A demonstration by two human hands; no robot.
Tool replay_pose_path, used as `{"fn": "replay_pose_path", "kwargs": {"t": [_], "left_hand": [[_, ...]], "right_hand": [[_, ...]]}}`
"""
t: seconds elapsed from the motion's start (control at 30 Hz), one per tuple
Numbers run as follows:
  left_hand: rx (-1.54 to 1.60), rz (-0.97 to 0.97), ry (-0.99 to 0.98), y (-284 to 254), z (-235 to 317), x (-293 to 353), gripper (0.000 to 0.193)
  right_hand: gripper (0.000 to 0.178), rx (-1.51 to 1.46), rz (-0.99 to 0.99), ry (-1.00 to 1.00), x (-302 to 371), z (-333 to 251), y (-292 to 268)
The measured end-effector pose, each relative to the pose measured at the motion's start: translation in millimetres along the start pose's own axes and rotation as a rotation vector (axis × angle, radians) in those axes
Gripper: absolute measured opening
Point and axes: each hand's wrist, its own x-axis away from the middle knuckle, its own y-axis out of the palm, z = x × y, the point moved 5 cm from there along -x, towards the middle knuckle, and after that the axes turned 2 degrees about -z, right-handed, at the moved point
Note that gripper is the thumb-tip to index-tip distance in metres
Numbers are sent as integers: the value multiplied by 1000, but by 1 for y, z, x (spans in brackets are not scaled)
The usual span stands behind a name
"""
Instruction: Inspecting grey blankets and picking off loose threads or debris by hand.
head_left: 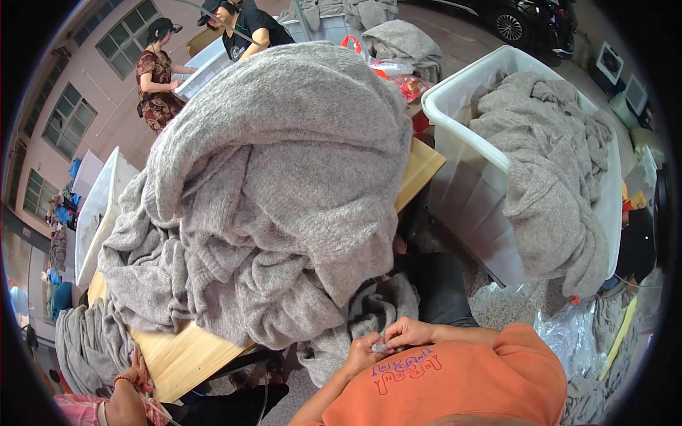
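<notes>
Close to my body, my left hand (pixel 364 353) is closed with its fingers pinching the edge of a grey knit piece (pixel 383 309). My right hand (pixel 407 332) meets it there, thumb and fingers pressed together on the same bit of knit. The rest of this piece drapes over my lap and hangs down beside the table. Just beyond my hands, a large heap of grey knits (pixel 284 192) covers most of the wooden table (pixel 188 358). My fingertips are partly hidden, so small details of the grip do not show.
A white plastic bin (pixel 465 135) overflowing with grey knits stands to the right. At the lower left, another person's hand (pixel 131 376) touches a smaller grey pile (pixel 92 344). Two people handle a pale bin (pixel 202 71) at the far left. Clear plastic (pixel 568 330) lies at right.
</notes>
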Motion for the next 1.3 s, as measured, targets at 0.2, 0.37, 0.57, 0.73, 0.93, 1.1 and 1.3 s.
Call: {"fn": "replay_pose_path", "kwargs": {"t": [0.2,0.37,0.57,0.73,0.93,1.1,1.3], "left_hand": [[26,-80,-136,2,-14,1,16],[-26,-74,-177,3,-14,-1,15],[119,-120,-167,5,-7,6,15],[439,-115,-333,-28,16,32,10],[759,-53,205,-63,105,82,15],[903,9,763,-97,149,92,13],[1072,92,1145,-93,237,102,17]], "right_hand": [[7,40,15,-87,-1,0,1],[8,45,67,13,1,7,-3],[16,231,167,-166,3,3,1],[71,1277,301,-315,6,-12,-6],[70,1104,748,197,-4,62,-60],[45,-13,87,-64,-54,54,-16],[42,-462,-1,-350,-5,17,0]]}}
